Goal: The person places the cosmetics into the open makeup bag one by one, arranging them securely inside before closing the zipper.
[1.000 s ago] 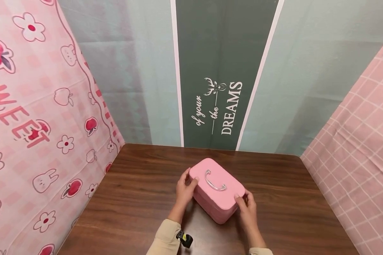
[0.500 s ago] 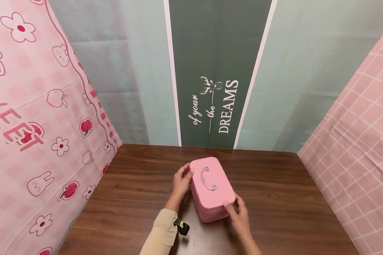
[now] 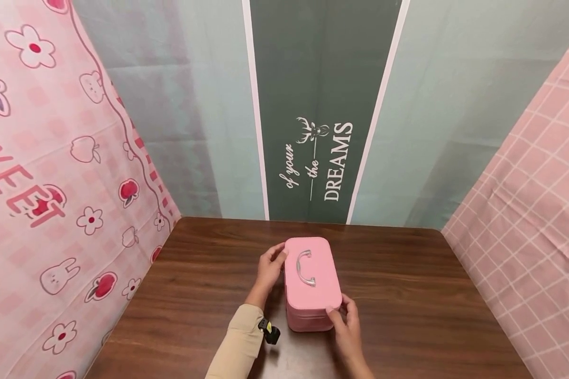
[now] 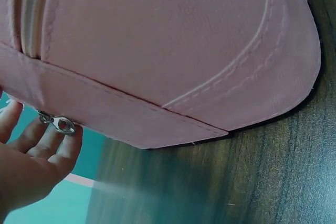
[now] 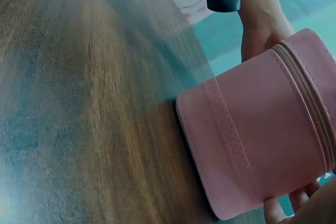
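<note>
A pink makeup case (image 3: 320, 273) with a zipper round its upper part stands upright on the wooden table in the head view. Its silver handle (image 3: 305, 269) arches over the lid. My left hand (image 3: 268, 271) holds the far left corner, thumb by the lid's edge. In the left wrist view, those fingers sit beside a metal zipper pull (image 4: 63, 125) at the case's edge. My right hand (image 3: 348, 334) grips the near right corner, its thumb at the lid's rim. Only some of its fingertips (image 5: 273, 211) show under the case's edge in the right wrist view.
The brown table (image 3: 408, 295) reaches back to a green and grey-blue curtain (image 3: 289, 79). Pink patterned cloth (image 3: 99, 179) hangs at the left, and pink checked cloth (image 3: 536, 210) at the right. A black wrist camera (image 3: 270, 332) is strapped at the left sleeve.
Both hands have turned the makeup case clockwise, so its long side now points nearly straight away from me. My right hand has moved left along with the near end.
</note>
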{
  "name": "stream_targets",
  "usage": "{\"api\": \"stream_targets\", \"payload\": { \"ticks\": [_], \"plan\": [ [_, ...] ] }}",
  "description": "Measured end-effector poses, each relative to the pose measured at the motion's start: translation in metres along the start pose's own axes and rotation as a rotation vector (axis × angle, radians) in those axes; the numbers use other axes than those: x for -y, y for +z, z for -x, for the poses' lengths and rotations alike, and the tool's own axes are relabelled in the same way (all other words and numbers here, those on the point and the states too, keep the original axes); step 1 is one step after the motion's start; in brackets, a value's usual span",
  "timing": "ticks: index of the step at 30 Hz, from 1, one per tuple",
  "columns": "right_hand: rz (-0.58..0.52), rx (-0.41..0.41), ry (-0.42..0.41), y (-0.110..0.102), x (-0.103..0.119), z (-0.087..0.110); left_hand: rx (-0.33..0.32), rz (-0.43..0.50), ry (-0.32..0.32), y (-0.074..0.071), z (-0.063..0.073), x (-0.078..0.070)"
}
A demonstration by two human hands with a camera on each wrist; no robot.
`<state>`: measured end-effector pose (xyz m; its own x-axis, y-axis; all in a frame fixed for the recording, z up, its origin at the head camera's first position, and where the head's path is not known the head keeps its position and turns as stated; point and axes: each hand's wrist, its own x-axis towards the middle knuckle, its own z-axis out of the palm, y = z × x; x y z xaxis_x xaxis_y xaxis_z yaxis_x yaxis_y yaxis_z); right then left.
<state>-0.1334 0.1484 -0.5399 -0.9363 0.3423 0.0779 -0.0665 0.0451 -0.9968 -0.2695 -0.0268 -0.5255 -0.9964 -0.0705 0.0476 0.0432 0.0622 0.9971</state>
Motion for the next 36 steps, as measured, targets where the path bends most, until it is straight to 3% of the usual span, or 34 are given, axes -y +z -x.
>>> {"api": "stream_targets", "payload": {
  "ticks": [4,8,14,18,21,24,31,36],
  "plan": [
    [0.039,0.063,0.021,-0.006,0.003,-0.008,-0.032,-0.102,0.046,0.004,0.014,-0.011],
    [0.086,0.220,0.038,-0.014,0.010,-0.032,-0.065,-0.150,0.141,0.011,0.040,-0.018],
    [0.165,0.422,0.118,-0.019,0.011,-0.080,-0.103,-0.075,0.240,0.018,0.077,-0.007],
    [0.136,0.515,0.173,-0.018,0.011,-0.107,-0.114,-0.034,0.217,0.022,0.101,-0.002],
    [0.045,0.554,0.179,-0.016,0.010,-0.123,-0.113,-0.016,0.169,0.026,0.114,0.000],
    [-0.013,0.579,0.168,-0.016,0.006,-0.134,-0.118,-0.004,0.128,0.029,0.119,0.004],
    [-0.058,0.574,0.125,-0.016,-0.002,-0.136,-0.130,0.004,0.124,0.031,0.118,0.009],
    [-0.069,0.499,0.097,-0.012,-0.004,-0.126,-0.061,0.054,0.110,0.021,0.114,0.009]
  ]
}}
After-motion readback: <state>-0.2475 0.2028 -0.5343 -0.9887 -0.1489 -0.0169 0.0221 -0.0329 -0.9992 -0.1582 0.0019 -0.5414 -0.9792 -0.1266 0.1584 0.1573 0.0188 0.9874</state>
